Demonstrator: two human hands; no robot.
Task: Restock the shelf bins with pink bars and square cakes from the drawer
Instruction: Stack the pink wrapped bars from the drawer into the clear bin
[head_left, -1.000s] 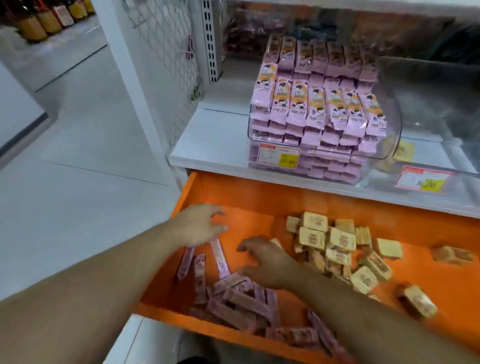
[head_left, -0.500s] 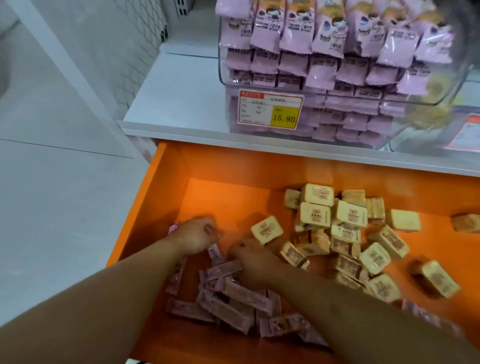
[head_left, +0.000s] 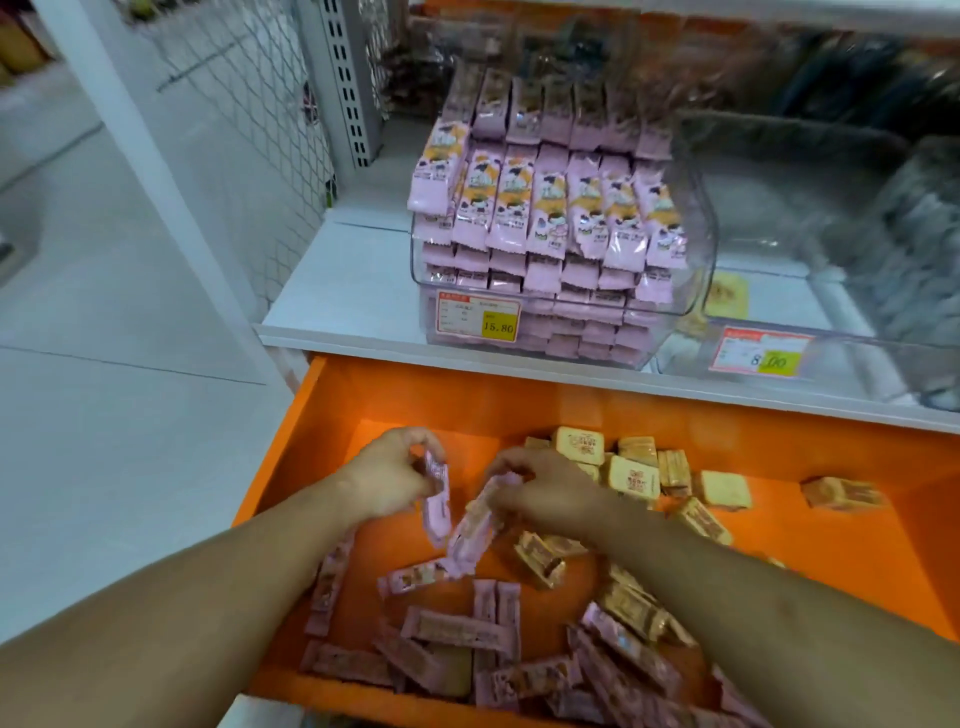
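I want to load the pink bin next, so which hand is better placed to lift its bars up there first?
Probably the left. The left hand grips a pink bar lifted off the pile, with open drawer space toward the pink-bar bin. The right hand grips a bar hanging lower.

Retail shop, snack aisle. White shelf (head_left: 332, 291) at 12 o'clock carries a clear bin (head_left: 696, 291) stacked with pink bars (head_left: 550, 208), price tag (head_left: 478, 323) reading 15.80 on front. Second price tag (head_left: 758, 355) at 2 o'clock. Orange stock drawer (head_left: 519, 400) below.
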